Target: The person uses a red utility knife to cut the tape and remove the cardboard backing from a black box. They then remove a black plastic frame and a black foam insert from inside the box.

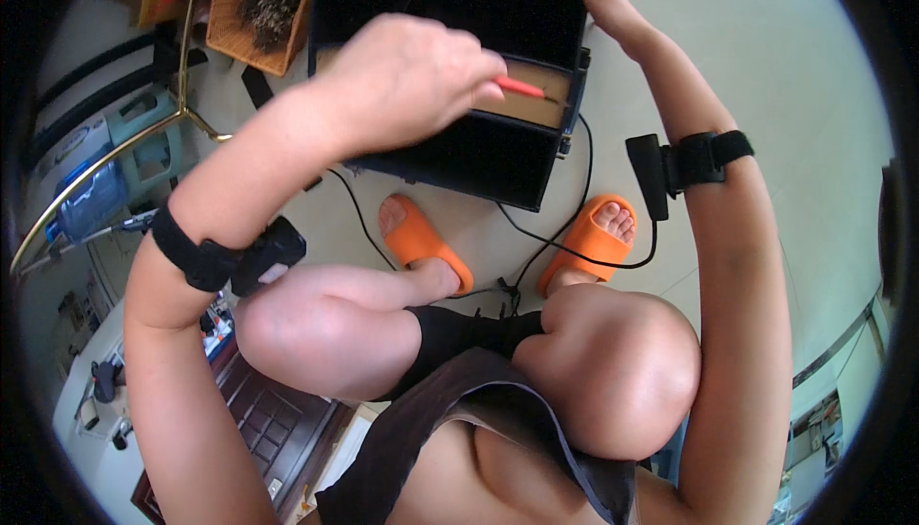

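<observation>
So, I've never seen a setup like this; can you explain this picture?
There is no machine: these are a person's bare hands. A wide fisheye camera worn on the head looks down, so edges curve. The left hand grips a slim red-handled tool with a thin dark tip; its exact kind is unclear. The right hand is open at the right edge of an open, dark, box-shaped case. The case appears to stand on the pale, smooth floor, beyond two bright orange slip-on sandals. A black strap circles each forearm.
</observation>
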The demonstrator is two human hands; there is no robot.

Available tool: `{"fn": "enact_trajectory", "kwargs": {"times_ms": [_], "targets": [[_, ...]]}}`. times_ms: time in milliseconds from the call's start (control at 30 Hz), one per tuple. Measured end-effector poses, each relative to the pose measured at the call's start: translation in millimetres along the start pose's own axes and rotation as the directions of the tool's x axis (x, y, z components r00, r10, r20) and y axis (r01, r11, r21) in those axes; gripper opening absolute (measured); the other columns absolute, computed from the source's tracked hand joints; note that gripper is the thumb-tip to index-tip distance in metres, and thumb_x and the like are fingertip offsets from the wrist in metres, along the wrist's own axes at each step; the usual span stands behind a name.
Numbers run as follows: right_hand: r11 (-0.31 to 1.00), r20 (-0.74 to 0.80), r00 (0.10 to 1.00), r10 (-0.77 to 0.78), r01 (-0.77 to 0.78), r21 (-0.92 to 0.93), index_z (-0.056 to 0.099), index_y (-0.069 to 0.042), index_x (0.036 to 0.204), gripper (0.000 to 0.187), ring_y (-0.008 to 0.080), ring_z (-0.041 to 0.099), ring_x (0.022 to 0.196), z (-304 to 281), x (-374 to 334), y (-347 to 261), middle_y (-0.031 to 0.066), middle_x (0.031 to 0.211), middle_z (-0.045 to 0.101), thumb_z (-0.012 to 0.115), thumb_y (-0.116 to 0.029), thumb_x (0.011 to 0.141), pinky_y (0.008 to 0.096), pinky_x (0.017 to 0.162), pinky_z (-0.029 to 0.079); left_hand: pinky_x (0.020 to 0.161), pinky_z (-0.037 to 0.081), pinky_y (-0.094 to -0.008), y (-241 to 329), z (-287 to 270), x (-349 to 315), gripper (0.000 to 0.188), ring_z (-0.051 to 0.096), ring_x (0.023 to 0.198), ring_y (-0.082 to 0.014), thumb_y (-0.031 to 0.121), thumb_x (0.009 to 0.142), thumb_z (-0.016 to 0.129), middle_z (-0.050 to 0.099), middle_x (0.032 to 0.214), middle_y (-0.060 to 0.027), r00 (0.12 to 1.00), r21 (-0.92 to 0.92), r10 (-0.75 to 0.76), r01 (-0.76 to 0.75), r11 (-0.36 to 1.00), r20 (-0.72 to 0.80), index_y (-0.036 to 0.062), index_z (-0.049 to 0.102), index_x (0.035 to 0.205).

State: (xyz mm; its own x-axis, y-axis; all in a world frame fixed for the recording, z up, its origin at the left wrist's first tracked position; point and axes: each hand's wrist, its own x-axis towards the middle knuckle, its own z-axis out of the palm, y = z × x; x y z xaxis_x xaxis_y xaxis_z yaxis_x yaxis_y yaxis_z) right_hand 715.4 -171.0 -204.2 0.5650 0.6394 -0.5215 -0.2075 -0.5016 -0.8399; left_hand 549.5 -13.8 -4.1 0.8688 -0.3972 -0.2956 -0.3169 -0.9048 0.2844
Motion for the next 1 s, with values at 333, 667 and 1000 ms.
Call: {"fn": "enact_trajectory", "kwargs": {"times_ms": [333, 667, 1000], "targets": [[0.989, 0.042, 0.999, 0.0, 0.006, -0.151, 0.02, -0.024, 0.139, 0.071, 0.028, 0.027, 0.129, -2.1, -15.3, -10.9, 0.0061, 0.143, 0.023, 0.028, -0.066, 0.083, 0.0454, 0.101, 0.023, 0.048, 0.045, -0.0346, 26.9, 103.9, -30.7, 0.029, 0.054, 0.042, -0.0182, 0.016, 0.088, 0.032, 0.054, 0.057, -0.0099, 0.682, -0.613, -0.113, 0.708, 0.351, 0.723, -0.0051, 0.05, 0.08], [0.965, -0.003, 0.999, 0.034, -0.033, -0.261, 0.018, -0.023, 0.14, 0.071, 0.0308, 0.029, 0.128, -2.2, -13.3, -10.8, 0.0074, 0.143, 0.023, 0.026, -0.066, 0.083, 0.0439, 0.101, 0.026, 0.046, 0.042, -0.0262, 36.9, 155.0, -0.1, 0.022, 0.045, 0.052, -0.0128, 0.014, 0.089, 0.036, 0.047, 0.067, -0.0051, 0.603, -0.623, -0.154, 0.758, -0.195, 0.783, -0.0027, 0.049, 0.087], [0.984, 0.003, 1.0, 0.027, -0.026, -0.178, 0.025, -0.015, 0.138, 0.074, 0.0262, 0.035, 0.125, 5.2, -9.0, -11.4, 0.0112, 0.138, 0.032, 0.032, -0.064, 0.083, 0.0404, 0.1, 0.028, 0.055, 0.047, -0.0224, 24.0, 156.5, -11.8, 0.019, 0.052, 0.062, -0.0103, 0.012, 0.089, 0.04, 0.051, 0.078, -0.0049, 0.583, -0.555, -0.05, 0.739, -0.383, 0.811, -0.0029, 0.049, 0.098]]}}
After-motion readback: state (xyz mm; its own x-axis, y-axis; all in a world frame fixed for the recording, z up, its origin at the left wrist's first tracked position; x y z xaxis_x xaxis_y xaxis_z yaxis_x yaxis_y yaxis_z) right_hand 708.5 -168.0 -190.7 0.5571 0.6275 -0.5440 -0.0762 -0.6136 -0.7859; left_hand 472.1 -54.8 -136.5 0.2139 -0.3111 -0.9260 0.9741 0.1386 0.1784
